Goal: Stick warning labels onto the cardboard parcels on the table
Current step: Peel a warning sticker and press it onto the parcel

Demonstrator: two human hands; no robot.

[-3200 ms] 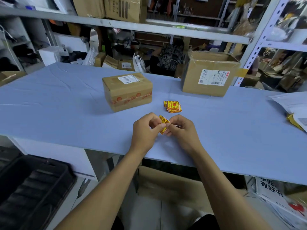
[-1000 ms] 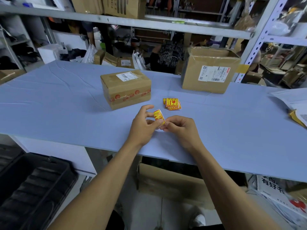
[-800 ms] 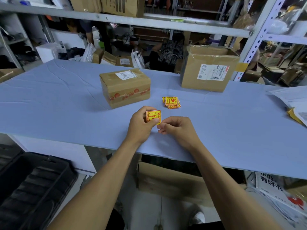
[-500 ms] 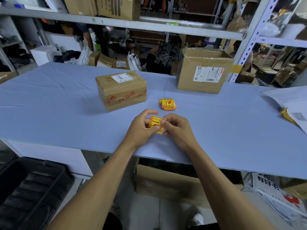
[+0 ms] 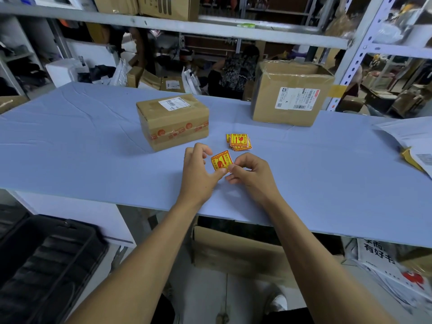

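Observation:
A yellow and red warning label (image 5: 221, 160) is pinched at its lower edge between my left hand (image 5: 198, 171) and my right hand (image 5: 251, 175), just above the blue table (image 5: 81, 141). Its printed face is turned toward me. A small stack of the same labels (image 5: 238, 141) lies on the table just beyond my hands. A small taped cardboard parcel (image 5: 173, 123) stands behind my left hand. A larger cardboard parcel (image 5: 289, 93) with a white shipping label stands at the back right.
White papers and a yellow envelope (image 5: 413, 146) lie at the table's right edge. Metal shelving (image 5: 177, 25) with boxes runs behind the table. A black crate (image 5: 42, 260) sits on the floor at left, and a flat cardboard box (image 5: 233, 251) lies under the table.
The label has been turned in my fingers from edge-on to face-on and rotated. Both hands stayed close together over the table's near part.

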